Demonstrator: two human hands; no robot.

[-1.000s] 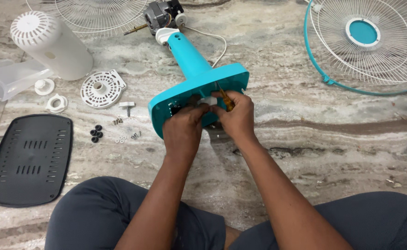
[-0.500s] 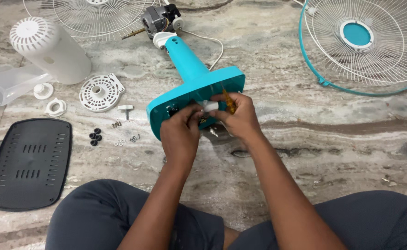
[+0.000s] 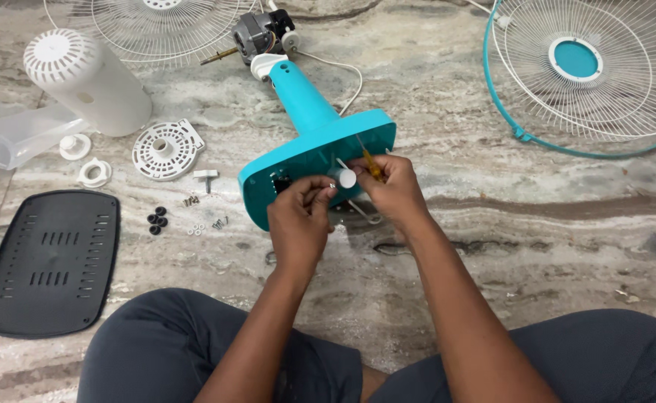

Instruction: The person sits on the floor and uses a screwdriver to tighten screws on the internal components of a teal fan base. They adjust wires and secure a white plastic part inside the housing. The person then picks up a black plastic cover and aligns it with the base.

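Note:
A teal fan stand base lies on its side on the marble floor, its neck pointing away toward a grey motor. My left hand presses against the open underside of the base, fingers curled by a small white knob. My right hand is closed around a yellow-handled screwdriver, its thin shaft angled up against the base's edge. A white cord runs from the motor past the neck.
A black vented base cover lies at the left. Beside it are black rubber feet, loose screws, a white round grille disc, white rings, a white motor housing. Wire fan guards rest at top and right. My knees fill the bottom.
The view has shifted slightly. My right hand has drawn back a little, and the screwdriver and white knob now show more plainly at the base's underside.

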